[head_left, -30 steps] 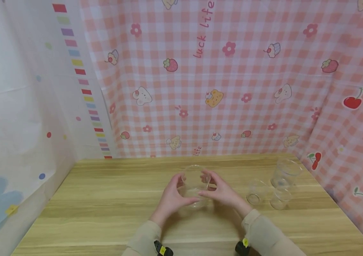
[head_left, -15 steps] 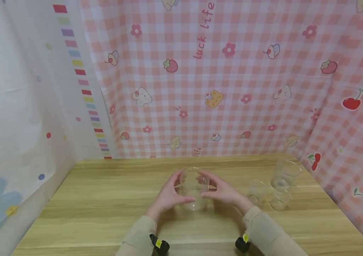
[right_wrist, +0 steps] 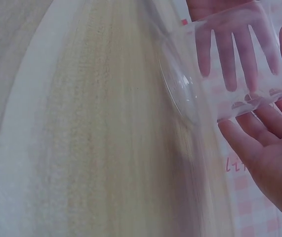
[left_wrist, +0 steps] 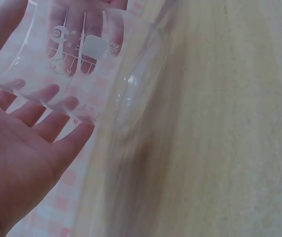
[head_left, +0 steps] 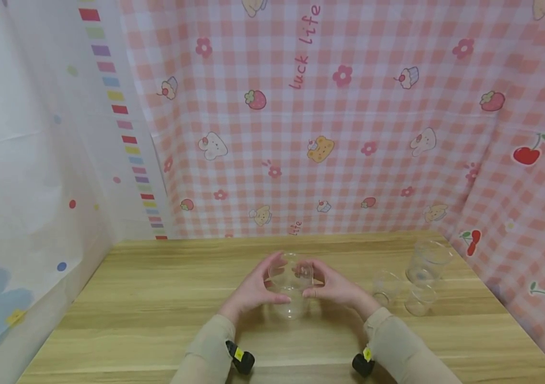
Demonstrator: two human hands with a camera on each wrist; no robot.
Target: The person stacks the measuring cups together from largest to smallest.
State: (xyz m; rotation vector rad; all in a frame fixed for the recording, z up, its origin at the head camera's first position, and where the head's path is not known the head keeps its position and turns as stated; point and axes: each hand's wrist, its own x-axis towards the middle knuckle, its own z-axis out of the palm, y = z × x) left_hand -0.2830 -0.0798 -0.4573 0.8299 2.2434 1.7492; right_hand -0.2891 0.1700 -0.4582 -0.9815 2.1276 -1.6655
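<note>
A clear glass beaker (head_left: 290, 282) with white printed markings is upright near the middle of the table, between both hands. My left hand (head_left: 255, 288) holds its left side, thumb in front and fingers round the far side. My right hand (head_left: 335, 285) grips the opposite side in the same way. In the left wrist view the graduations and a white patch on the beaker (left_wrist: 95, 47) show, with fingers visible through the glass. Its rounded base (right_wrist: 178, 84) is close over the wood in the right wrist view.
At the right of the wooden table (head_left: 157, 320) stand a large clear beaker (head_left: 430, 258), a smaller one (head_left: 420, 301) in front of it, and another small beaker (head_left: 387, 287) nearer my right hand. A pink checked cloth (head_left: 373, 170) hangs behind the table.
The held beaker has come slightly down and toward me in the head view, with both hands still round it. My left hand's fingers have shifted a little along its side.
</note>
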